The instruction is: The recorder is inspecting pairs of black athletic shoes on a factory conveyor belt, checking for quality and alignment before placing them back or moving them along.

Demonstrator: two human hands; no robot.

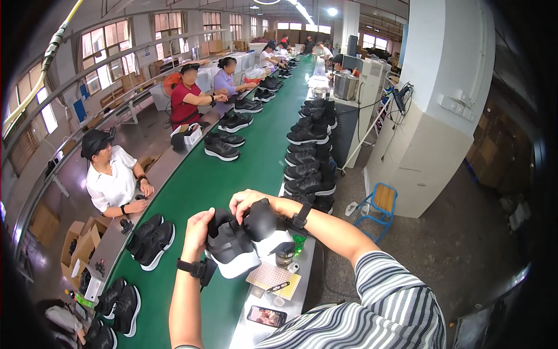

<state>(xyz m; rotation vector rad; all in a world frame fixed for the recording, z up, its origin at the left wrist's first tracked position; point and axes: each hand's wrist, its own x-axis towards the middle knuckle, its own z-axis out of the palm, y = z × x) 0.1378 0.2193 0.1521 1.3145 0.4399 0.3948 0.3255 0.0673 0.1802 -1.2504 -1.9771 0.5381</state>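
Observation:
My left hand [199, 231] is closed on the collar of a black sneaker [229, 245] with a thick white sole, tilted toe down. Beside it, my right hand [247, 203] reaches over the top of a second black sneaker [263, 220], fingers curled at its opening. The two shoes touch side by side, held up above the near edge of the green conveyor belt [197, 192]. My right fingertips are partly hidden between the shoes. Both my wrists wear black straps.
A narrow side table holds a phone [267, 316], a marker [278, 287], a sticker sheet [264, 275] and a jar [285, 256]. Black sneakers [308, 157] line the belt's right edge; pairs rest along its left. Workers sit at left. A blue-framed stool [383, 200] stands right.

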